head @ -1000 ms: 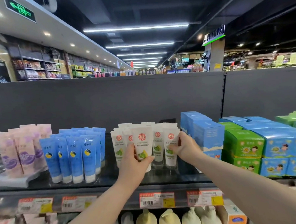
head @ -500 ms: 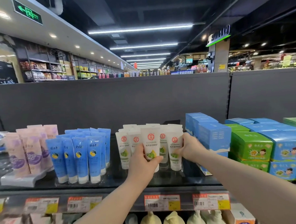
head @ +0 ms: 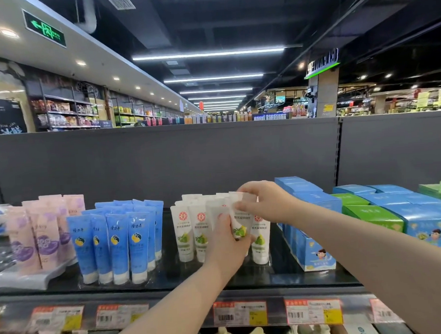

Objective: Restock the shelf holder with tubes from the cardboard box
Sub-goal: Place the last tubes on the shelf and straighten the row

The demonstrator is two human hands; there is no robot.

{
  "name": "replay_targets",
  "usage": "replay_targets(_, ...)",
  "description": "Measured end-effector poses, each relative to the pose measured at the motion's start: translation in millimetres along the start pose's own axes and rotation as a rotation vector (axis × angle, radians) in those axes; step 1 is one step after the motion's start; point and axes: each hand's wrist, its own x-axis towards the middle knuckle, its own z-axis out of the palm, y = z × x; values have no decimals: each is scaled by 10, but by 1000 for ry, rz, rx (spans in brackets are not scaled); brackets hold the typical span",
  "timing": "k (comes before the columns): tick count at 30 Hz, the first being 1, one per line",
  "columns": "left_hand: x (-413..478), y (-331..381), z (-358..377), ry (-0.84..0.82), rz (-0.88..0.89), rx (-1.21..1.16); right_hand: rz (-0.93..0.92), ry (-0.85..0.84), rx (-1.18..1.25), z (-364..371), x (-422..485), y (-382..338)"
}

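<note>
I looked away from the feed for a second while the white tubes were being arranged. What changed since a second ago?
The right hand rose from the side of the white tubes to their tops and now pinches the top edge of one. The left hand keeps its grip on a front tube, slightly further right. The blue tubes, pink tubes and boxes stayed put.

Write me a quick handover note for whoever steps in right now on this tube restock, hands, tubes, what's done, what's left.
Left hand: closed around the lower body of a white tube with a green fruit print, in front of the white tube group.
Right hand: pinching the top edge of a white tube in the same cluster.
White tubes: standing upright on the black shelf, between the blue tubes and the blue cartons.
Done: several white tubes already stand in rows.
Left: seat the held tube and straighten the row. The cardboard box is out of view, so remaining stock is unknown.
</note>
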Motion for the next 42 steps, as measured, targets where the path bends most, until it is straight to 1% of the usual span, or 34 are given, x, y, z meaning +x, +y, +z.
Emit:
replay_targets(2, 11, 21, -12, 41, 22, 152, -16, -22, -94, -23, 60, -15)
replay_targets(5, 42, 30, -117, 220, 166, 526, -40, 2, -110, -65, 142, -53)
replay_targets(6, 61, 35, -172, 239, 189, 612, -46, -4, -121, -69, 160, -58)
replay_targets(8, 130, 20, -283, 205, 195, 772, -41, -32, -150, -46, 189, -36)
replay_targets(10, 215, -24, -378, 111, 195, 941, -13, -64, -162, -10, 198, -3)
replay_targets(12, 281, -73, -446, 5, 181, 1044, 12, -90, -170, 19, 201, 36)
replay_targets(15, 306, -122, -494, -79, 156, 1051, 9, -118, -202, 69, 205, 92)
replay_targets(19, 322, -187, -520, -58, 208, 1068, 12, -156, -231, 134, 225, 102)
replay_targets(23, 343, -219, -548, -65, 246, 1059, -35, -202, -396, 150, 284, 62)
replay_targets(25, 350, -228, -551, -67, 256, 1040, -29, -222, -442, 138, 318, 44)
replay_targets(30, 379, -263, -556, -55, 278, 1008, 43, -307, -447, 120, 422, 25)
replay_targets(36, 388, -301, -554, -49, 286, 1021, 100, -329, -445, 71, 476, 105)
replay_targets(42, 390, -321, -550, -43, 280, 1011, 84, -346, -501, 130, 469, 86)
